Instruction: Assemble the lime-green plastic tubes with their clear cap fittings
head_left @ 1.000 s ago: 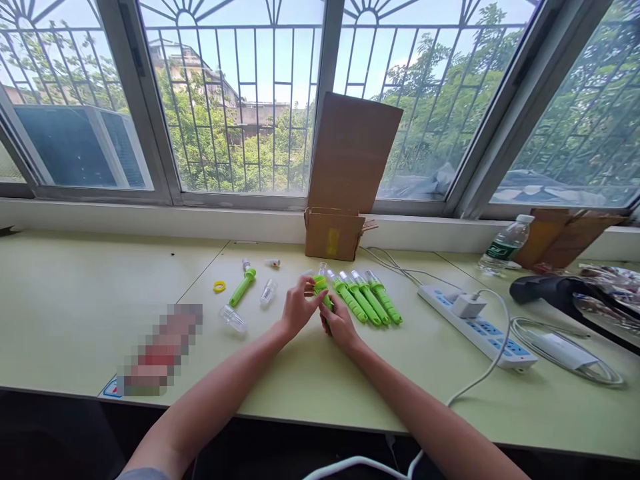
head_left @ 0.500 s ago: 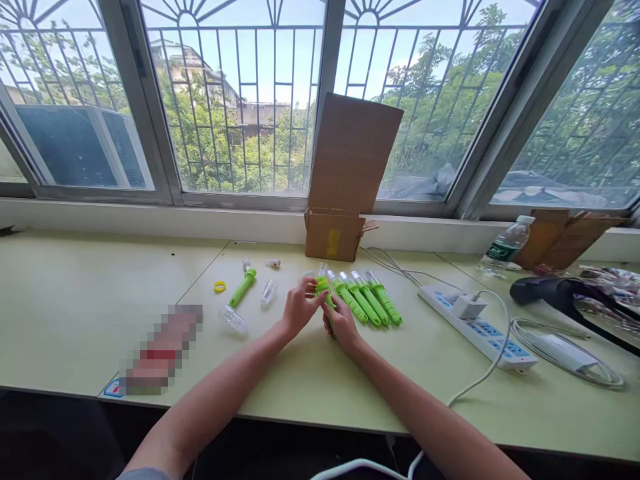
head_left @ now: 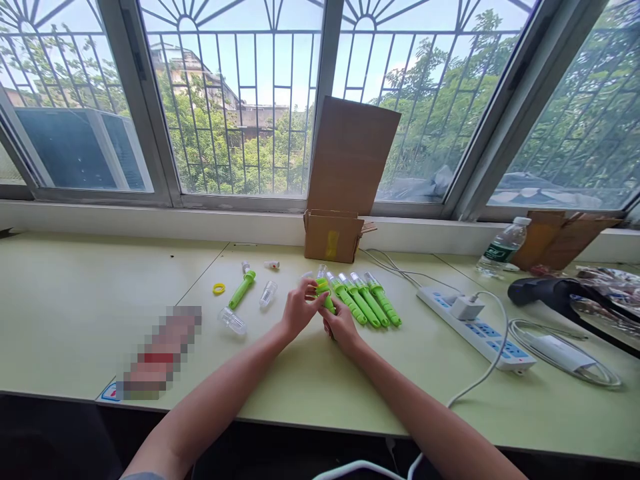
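Both hands meet at the middle of the pale green table point(head_left: 80, 313) on one green plastic tube point(head_left: 324, 293) with a clear tip. My left hand point(head_left: 297, 310) pinches its upper end, and my right hand point(head_left: 341, 325) wraps round its lower part. Just right of it lie several matching green tubes point(head_left: 367, 303) side by side. To the left lie another green tube point(head_left: 241, 288), two clear caps point(head_left: 269, 292) point(head_left: 233, 320), a yellow ring point(head_left: 219, 289) and a small white piece point(head_left: 273, 264).
An open cardboard box point(head_left: 333, 233) stands against the window sill behind the tubes. A white power strip point(head_left: 475, 327) with a plugged charger and cables lies at right, beside a water bottle point(head_left: 503, 245) and a black device point(head_left: 555, 293). A blurred patch lies front left.
Almost nothing has moved. Both hands stay on the same green tube, with only small shifts of the fingers.
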`<action>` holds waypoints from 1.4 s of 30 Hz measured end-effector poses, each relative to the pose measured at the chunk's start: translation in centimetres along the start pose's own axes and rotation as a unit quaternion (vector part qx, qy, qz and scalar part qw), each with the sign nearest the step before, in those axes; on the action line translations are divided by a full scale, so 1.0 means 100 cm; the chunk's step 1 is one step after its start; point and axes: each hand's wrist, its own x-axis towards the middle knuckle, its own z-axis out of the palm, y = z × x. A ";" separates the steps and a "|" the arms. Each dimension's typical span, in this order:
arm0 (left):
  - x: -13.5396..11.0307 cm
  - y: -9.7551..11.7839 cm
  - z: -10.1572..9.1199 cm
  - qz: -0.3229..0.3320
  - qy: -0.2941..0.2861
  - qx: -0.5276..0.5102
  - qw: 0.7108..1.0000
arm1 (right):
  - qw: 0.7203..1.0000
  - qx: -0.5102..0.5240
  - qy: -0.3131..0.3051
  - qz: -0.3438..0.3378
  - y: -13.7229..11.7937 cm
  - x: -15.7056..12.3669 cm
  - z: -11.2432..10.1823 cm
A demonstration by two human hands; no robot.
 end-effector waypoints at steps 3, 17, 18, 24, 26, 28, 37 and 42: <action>0.000 0.000 0.000 0.002 0.000 -0.002 1.000 | 1.000 0.001 0.000 0.001 0.001 0.000 0.000; 0.000 0.000 -0.001 -0.005 -0.008 0.000 1.000 | 1.000 0.010 0.015 0.012 0.004 0.002 -0.004; 0.000 0.000 -0.001 -0.005 -0.008 -0.002 1.000 | 1.000 0.013 0.019 0.009 0.005 0.002 -0.004; 0.000 0.000 0.000 -0.006 -0.010 -0.002 1.000 | 1.000 0.018 0.017 -0.005 0.003 0.001 -0.004; -0.001 0.000 0.001 -0.004 -0.012 0.002 1.000 | 1.000 0.019 0.013 -0.010 0.001 0.001 -0.004; -0.001 0.000 0.001 -0.001 -0.011 0.004 1.000 | 1.000 0.019 0.011 -0.011 -0.001 0.001 -0.004; -0.001 0.002 0.001 0.007 -0.009 0.010 1.000 | 1.000 0.006 0.011 -0.002 -0.004 -0.002 -0.003; -0.001 0.003 0.002 0.015 -0.004 0.013 1.000 | 1.000 0.000 0.028 -0.005 0.001 0.000 -0.003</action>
